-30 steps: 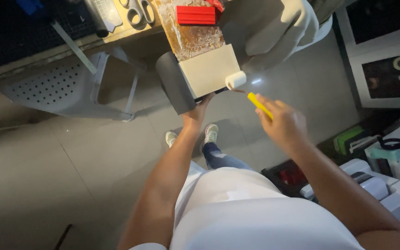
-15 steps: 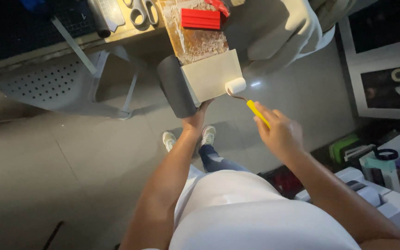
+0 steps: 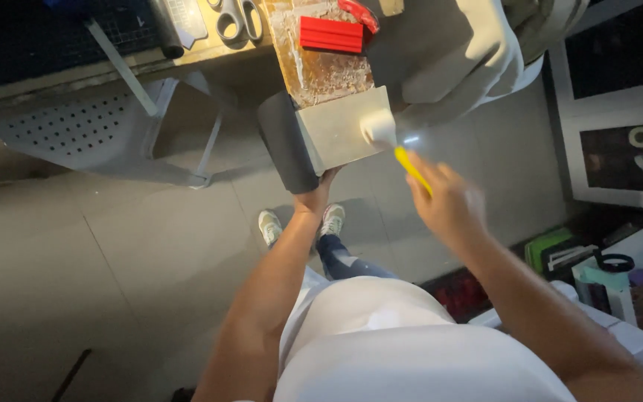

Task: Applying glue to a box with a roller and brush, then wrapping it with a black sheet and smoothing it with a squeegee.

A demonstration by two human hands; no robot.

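Head view, looking straight down past a white shirt to the tiled floor [image 3: 135, 246] and a pair of shoes [image 3: 301, 222]. Left hand [image 3: 314, 192] reaches up toward twelve o'clock and grips the lower edge of a pale square panel [image 3: 340, 130], whose dark grey side [image 3: 286, 152] curls away at nine o'clock. Right hand [image 3: 448, 201], at about three o'clock of the left, is clenched around the yellow handle of a small paint roller [image 3: 392, 145]; its white roller head rests against the panel's right edge. Just above the panel, at twelve o'clock, lies a brown speckled board [image 3: 321, 63] with a red block [image 3: 329, 33] on it, and scissors [image 3: 236, 18] lie at eleven o'clock on the workbench [image 3: 76, 71]. Shelves with tape rolls [image 3: 638, 138] stand at three o'clock.
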